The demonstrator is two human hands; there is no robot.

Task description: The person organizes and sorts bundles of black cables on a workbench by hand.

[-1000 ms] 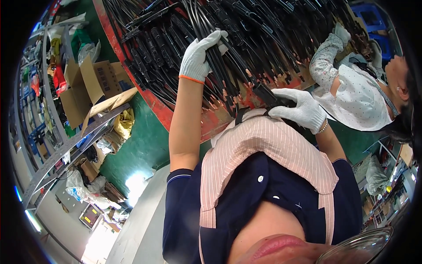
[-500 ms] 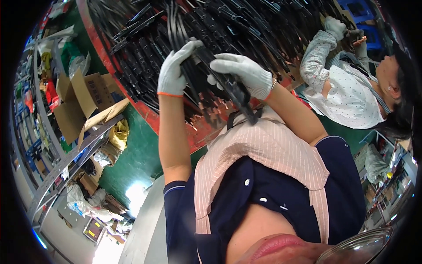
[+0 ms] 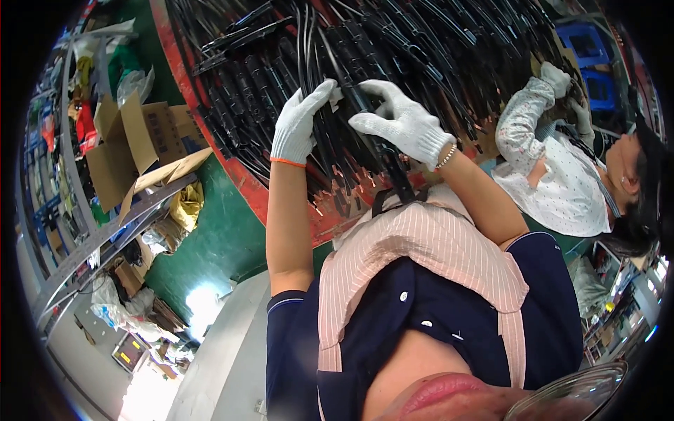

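Note:
My left hand [image 3: 298, 125], in a white knit glove with an orange cuff edge, is closed around a strand of black cables [image 3: 306, 52] running up over the pile. Its fingertips show just past the cables. My right hand [image 3: 407, 125], gloved in white with a beaded bracelet at the wrist, has its thumb and forefinger spread apart. Beside those fingertips a long black tube-like piece [image 3: 397, 174] slants down toward my apron; the right hand's other fingers are hidden. Many black cables with copper-coloured ends [image 3: 342, 200] lie under both hands.
A red-edged table [image 3: 242, 184] carries the cable pile. At right a co-worker [image 3: 554, 175] in white gloves handles something near blue plastic crates [image 3: 586, 45]. To the left are an open cardboard box [image 3: 151, 137], a metal rack [image 3: 84, 235] and the green floor [image 3: 203, 242].
My right hand's thumb and forefinger have spread apart beside the black piece. The left hand has shifted slightly beside the cables. The whole view has moved a little.

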